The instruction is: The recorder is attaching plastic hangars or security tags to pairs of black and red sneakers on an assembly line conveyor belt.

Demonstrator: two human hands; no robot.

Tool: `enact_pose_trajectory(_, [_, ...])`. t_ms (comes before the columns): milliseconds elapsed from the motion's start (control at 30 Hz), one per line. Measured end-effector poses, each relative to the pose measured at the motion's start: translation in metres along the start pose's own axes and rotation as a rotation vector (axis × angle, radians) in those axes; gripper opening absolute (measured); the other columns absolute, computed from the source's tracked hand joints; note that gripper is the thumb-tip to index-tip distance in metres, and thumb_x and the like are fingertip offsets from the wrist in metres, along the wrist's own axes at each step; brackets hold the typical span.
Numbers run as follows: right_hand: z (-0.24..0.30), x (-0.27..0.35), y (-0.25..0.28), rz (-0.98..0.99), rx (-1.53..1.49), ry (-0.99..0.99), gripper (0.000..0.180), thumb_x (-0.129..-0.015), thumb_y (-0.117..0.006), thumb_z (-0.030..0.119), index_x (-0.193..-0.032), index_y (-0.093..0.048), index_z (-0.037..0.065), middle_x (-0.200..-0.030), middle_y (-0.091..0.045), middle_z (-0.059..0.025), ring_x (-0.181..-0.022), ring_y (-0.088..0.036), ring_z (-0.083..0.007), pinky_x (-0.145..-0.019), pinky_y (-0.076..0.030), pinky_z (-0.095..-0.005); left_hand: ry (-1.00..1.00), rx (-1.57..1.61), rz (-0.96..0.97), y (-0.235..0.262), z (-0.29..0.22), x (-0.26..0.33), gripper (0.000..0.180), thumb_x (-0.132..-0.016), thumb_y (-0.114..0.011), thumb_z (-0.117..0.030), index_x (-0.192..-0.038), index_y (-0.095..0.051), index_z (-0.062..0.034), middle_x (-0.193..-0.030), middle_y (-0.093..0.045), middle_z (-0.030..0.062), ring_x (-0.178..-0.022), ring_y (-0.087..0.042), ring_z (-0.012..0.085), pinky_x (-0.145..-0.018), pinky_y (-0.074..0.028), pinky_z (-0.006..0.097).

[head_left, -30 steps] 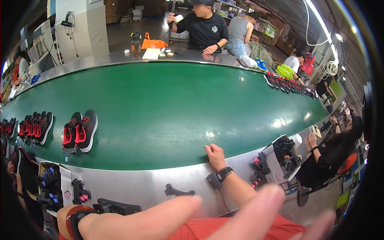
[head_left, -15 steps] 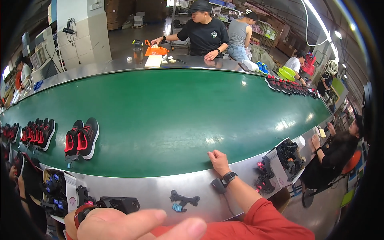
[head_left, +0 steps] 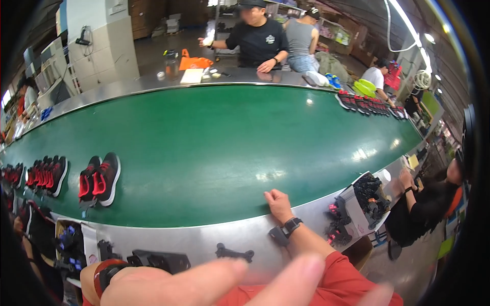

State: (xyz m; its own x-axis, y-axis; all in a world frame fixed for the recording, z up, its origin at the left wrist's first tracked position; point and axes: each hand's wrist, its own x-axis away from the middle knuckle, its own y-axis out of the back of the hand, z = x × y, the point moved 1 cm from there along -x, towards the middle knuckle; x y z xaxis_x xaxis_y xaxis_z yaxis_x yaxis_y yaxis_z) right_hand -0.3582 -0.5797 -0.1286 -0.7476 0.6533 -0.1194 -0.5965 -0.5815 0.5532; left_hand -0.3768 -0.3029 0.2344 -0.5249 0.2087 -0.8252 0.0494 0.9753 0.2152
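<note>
Done, apparently: shoe pair [head_left: 108, 181] is being supported on the green belt [head_left: 204, 153] between eight and nine o'clock, tag [head_left: 84, 213] at the heels. Left, apparently: black plastic hanger [head_left: 233, 252] is lying loose on the metal table [head_left: 189, 239] at six; no shoe is being handled. Left hand [head_left: 168, 286] at seven is being held fingers apart, nothing seen gripped. Right hand [head_left: 279, 205] at five is being held loosely curled over the belt's near edge; cannot tell if anything is being enclosed. Hanger: two-armed, knobbed ends, slightly blurred. Pair: black uppers, red linings, white soles.
</note>
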Motion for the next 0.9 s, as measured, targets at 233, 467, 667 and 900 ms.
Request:
enact_pose_trajectory(233, [0.007, -0.002, 0.002, -0.038, -0.039, 0.002, 0.035, -0.087, -0.063, 0.028, -0.069, -0.052, -0.001, -0.057, -0.048, -0.0135, -0.051, -0.042, -0.0178, -0.051, -0.039, -0.0325, -0.675, 0.726, 0.529, 0.013, 0.076, -0.005, 0.026, -0.084, -0.068, -0.033, -0.102, -0.064, -0.0137, -0.1, -0.063, 0.007, -0.073, -0.064, 0.0233, -0.051, -0.048, 0.027])
enact_pose_trajectory(467, [-0.002, 0.001, 0.004, -0.035, -0.053, 0.027, 0.036, -0.088, -0.061, 0.029, -0.071, -0.053, 0.0, -0.058, -0.048, -0.0153, -0.052, -0.041, -0.0235, -0.052, -0.04, -0.035, -0.655, 0.44, 0.389, -0.019, 0.038, -0.02, 0.037, -0.084, -0.068, -0.03, -0.112, -0.057, -0.0076, -0.103, -0.059, 0.0141, -0.08, -0.065, 0.0296, -0.058, -0.054, 0.035])
enact_pose_trajectory(667, [-0.001, -0.006, -0.001, 0.001, -0.054, 0.034, 0.04, -0.091, -0.056, 0.033, -0.07, -0.048, 0.0, -0.062, -0.045, -0.0181, -0.056, -0.038, -0.0273, -0.055, -0.038, -0.0389, -0.899, 0.574, 0.218, -0.073, 0.018, -0.028, 0.061, -0.072, -0.078, -0.028, -0.12, -0.053, 0.0003, -0.105, -0.061, 0.0194, -0.078, -0.063, 0.0288, -0.059, -0.052, 0.034])
enact_pose_trajectory(900, [0.01, -0.005, 0.002, 0.005, -0.097, -0.022, 0.035, -0.089, -0.057, 0.032, -0.073, -0.05, 0.001, -0.064, -0.05, -0.0194, -0.058, -0.044, -0.0324, -0.056, -0.038, -0.0408, -0.729, 0.529, 0.668, -0.097, 0.035, -0.024, 0.052, -0.079, -0.07, -0.024, -0.123, -0.057, 0.0015, -0.096, -0.064, 0.0197, -0.059, -0.055, 0.0161, -0.053, -0.044, 0.025])
